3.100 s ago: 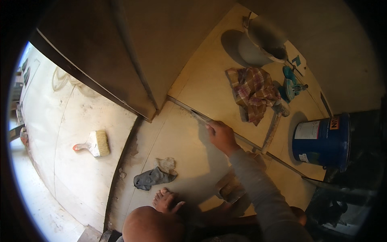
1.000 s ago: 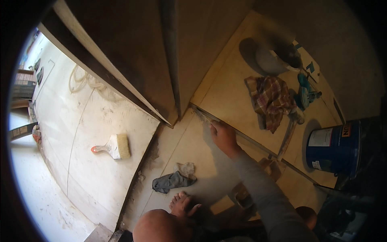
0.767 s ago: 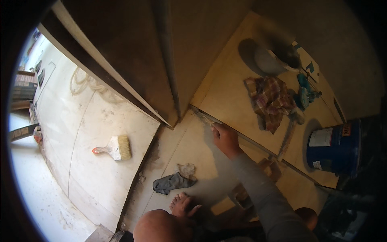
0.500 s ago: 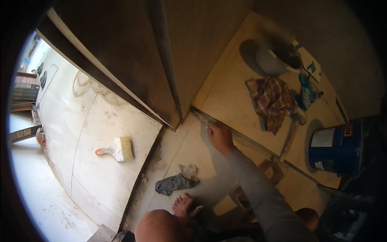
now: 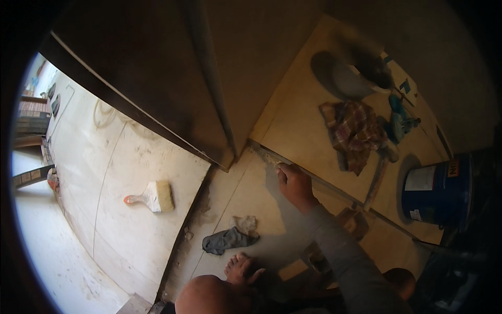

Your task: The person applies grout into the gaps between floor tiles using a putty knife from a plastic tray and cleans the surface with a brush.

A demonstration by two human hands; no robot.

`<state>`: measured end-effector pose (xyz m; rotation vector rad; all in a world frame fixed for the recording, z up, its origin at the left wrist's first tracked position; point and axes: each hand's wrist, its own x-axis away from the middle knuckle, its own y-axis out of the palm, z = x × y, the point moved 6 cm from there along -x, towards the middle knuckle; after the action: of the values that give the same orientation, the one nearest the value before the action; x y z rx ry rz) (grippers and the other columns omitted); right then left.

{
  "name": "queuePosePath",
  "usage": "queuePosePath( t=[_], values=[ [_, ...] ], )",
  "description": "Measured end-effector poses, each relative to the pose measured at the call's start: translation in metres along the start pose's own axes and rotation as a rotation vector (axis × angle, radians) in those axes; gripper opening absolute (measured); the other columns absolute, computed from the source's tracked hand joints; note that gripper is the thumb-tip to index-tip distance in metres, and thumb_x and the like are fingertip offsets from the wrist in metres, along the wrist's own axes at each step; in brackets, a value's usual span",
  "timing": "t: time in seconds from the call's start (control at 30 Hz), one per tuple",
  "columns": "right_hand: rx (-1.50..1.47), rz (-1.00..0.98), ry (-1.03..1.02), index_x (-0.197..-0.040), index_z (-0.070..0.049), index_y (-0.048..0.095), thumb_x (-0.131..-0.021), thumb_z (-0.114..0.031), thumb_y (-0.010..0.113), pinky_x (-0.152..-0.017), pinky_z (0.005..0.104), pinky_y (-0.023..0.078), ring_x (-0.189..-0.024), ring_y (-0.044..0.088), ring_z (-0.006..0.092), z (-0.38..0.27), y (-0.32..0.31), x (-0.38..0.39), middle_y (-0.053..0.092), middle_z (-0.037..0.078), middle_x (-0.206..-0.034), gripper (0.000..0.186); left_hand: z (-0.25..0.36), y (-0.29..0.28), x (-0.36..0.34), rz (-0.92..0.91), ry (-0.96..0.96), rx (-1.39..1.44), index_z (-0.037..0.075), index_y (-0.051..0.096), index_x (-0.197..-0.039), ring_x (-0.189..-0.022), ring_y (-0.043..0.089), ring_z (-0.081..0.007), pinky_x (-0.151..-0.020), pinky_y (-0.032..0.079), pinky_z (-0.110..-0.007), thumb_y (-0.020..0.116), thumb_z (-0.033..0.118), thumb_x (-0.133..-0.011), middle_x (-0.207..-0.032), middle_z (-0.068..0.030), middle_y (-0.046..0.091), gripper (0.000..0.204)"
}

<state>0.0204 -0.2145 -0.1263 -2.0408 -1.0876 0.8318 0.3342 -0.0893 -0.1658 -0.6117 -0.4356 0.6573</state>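
My right hand (image 5: 294,186) is closed, fingertips pinched round something thin and pale that I cannot make out, at the narrow floor groove (image 5: 329,188) running toward the foot of the dark door frame (image 5: 225,157). My left hand is out of view. Below my right hand a grey cloth (image 5: 227,240) and a paler rag (image 5: 244,224) lie on the tiles, beside my bare foot (image 5: 238,268). A wide paintbrush (image 5: 163,196) with pale bristles lies on the white floor to the left.
A checked cloth (image 5: 351,133), a white bucket (image 5: 355,81), teal objects (image 5: 398,118) and a rod-handled tool (image 5: 376,183) lie across the groove. A blue bucket (image 5: 434,191) stands right, a wooden object (image 5: 349,222) below. A coiled hose (image 5: 104,112) rests upper left.
My right hand has moved back and forth along the groove, and just now shifted down and right from its place half a second ago. The view has shifted slightly.
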Motion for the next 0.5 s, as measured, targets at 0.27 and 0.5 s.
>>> queuePosePath(
  t=[0.27, 0.5],
  values=[
    [-0.076, -0.064, 0.041, -0.093, -0.004, 0.064, -0.087, -0.015, 0.059, -0.065, 0.0437, 0.051, -0.074, 0.063, 0.0355, -0.001, 0.028, 0.0, 0.063, 0.017, -0.079, 0.014, 0.015, -0.006, -0.008, -0.053, -0.013, -0.01, 0.013, 0.064, -0.106, -0.086, 0.056, -0.0351, -0.074, 0.044, -0.043, 0.079, 0.038, -0.075, -0.096, -0.0131, 0.06, 0.043],
    [-0.205, -0.005, 0.081, -0.095, -0.003, 0.066, -0.088, -0.014, 0.06, -0.068, 0.0414, 0.052, -0.08, 0.065, 0.0348, 0.002, 0.04, -0.005, 0.066, 0.018, -0.085, 0.015, 0.02, -0.003, -0.015, -0.052, -0.003, -0.05, 0.013, 0.064, -0.108, -0.087, 0.056, -0.0362, -0.074, 0.043, -0.044, 0.078, 0.038, -0.075, -0.097, -0.0128, 0.06, 0.045]
  ],
)
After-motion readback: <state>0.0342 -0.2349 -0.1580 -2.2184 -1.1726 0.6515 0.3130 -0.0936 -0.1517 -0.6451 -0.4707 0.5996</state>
